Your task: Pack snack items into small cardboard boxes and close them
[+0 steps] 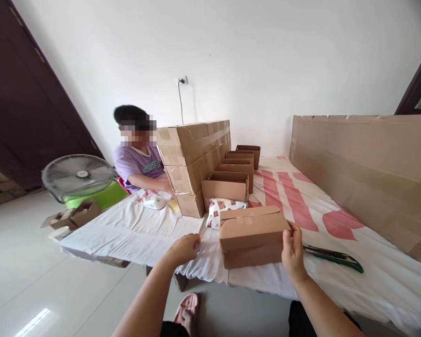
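Observation:
A closed cardboard box point(254, 234) lies on the table's near edge in front of me. My right hand point(293, 250) grips its right end, thumb at the front and fingers around the far side. Left of the box, apart from it, my left hand point(185, 247) is closed with fingers curled; what it holds, if anything, I cannot make out. A white packet with red-brown patches point(217, 208) lies just behind the box. Behind that stands an open-topped cardboard box point(224, 189). A green-handled tool point(340, 260), perhaps scissors, lies right of my right hand.
Taped cartons point(194, 164) are stacked behind, with several open boxes point(243, 157) beside them. A large cardboard panel point(365, 173) borders the right side. A person point(140, 164) sits beyond the stack, near a white object point(154, 201). A fan point(79, 175) stands left.

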`<state>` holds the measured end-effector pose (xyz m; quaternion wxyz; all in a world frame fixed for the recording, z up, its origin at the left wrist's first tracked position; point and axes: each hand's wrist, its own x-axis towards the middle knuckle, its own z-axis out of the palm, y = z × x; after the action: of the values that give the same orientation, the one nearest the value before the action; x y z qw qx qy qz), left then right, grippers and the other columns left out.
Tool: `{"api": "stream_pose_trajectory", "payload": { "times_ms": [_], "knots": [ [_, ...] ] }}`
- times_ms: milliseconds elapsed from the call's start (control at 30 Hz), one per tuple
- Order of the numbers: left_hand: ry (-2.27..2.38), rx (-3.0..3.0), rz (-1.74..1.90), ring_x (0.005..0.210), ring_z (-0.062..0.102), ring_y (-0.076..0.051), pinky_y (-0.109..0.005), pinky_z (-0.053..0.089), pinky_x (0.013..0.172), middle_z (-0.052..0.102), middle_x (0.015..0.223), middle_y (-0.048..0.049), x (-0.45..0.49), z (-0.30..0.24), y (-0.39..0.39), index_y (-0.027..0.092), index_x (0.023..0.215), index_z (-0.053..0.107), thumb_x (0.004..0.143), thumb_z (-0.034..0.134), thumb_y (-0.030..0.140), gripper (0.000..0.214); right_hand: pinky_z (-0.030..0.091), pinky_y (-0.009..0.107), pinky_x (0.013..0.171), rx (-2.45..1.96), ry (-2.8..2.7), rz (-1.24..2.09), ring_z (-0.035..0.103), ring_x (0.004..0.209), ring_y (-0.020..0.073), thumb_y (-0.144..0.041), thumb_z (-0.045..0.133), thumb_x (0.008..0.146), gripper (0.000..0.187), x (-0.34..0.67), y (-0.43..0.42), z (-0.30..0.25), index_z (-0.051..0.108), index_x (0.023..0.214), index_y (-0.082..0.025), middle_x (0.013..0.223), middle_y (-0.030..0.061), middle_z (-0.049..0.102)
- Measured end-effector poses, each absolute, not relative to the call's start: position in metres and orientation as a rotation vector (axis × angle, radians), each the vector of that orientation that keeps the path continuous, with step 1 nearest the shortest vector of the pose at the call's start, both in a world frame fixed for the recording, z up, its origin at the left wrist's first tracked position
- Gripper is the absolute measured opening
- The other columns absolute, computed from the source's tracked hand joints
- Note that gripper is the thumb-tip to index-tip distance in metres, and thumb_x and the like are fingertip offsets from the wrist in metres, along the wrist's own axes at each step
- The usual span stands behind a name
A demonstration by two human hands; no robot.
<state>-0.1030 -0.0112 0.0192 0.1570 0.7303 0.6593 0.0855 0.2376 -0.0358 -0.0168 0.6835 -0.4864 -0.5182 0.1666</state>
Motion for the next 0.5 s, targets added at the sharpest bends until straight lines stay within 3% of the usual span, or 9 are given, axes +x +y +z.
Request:
{"api": "stream_pose_trajectory", "payload": {
  "times_ms": [200, 400, 500],
  "knots": [
    [1.954, 2.069, 0.147, 0.076, 0.059, -0.017, -0.031, 0.043, 0.074, 0.063, 0.077, -0.0003, -0.1, 0.014, -0.008, 0.016, 0.074, 0.061, 0.077, 0.059, 0.009, 0.008, 0.048, 0.047, 0.092, -1.09, -1.182, 0.335, 0.057, 0.11, 0.0272, -0.048, 0.039, 0.097, 0.041, 0.235, -0.034, -0.018, 0.047, 0.125, -0.019, 0.121, 0.0154, 0.058],
    [1.874, 2.051, 0.255, 0.074, 0.059, -0.017, -0.026, 0.038, 0.065, 0.063, 0.072, 0.0002, -0.1, 0.019, -0.006, 0.02, 0.073, 0.06, 0.071, 0.05, 0.005, 0.019, 0.036, 0.062, 0.104, -0.965, -1.39, -0.188, 0.041, 0.13, 0.0337, -0.027, 0.047, 0.092, 0.044, 0.232, -0.055, -0.009, 0.041, 0.135, -0.021, 0.137, 0.0168, 0.043],
    [1.827, 2.036, 0.306, 0.072, 0.058, -0.017, -0.024, 0.038, 0.063, 0.061, 0.07, 0.0017, -0.097, 0.019, -0.005, 0.02, 0.075, 0.06, 0.068, 0.049, 0.006, 0.019, 0.04, 0.063, 0.1, -0.836, -1.535, -0.334, 0.04, 0.129, 0.0361, -0.02, 0.051, 0.085, 0.049, 0.227, -0.072, -0.008, 0.043, 0.133, -0.023, 0.136, 0.0157, 0.043]
  ]
}}
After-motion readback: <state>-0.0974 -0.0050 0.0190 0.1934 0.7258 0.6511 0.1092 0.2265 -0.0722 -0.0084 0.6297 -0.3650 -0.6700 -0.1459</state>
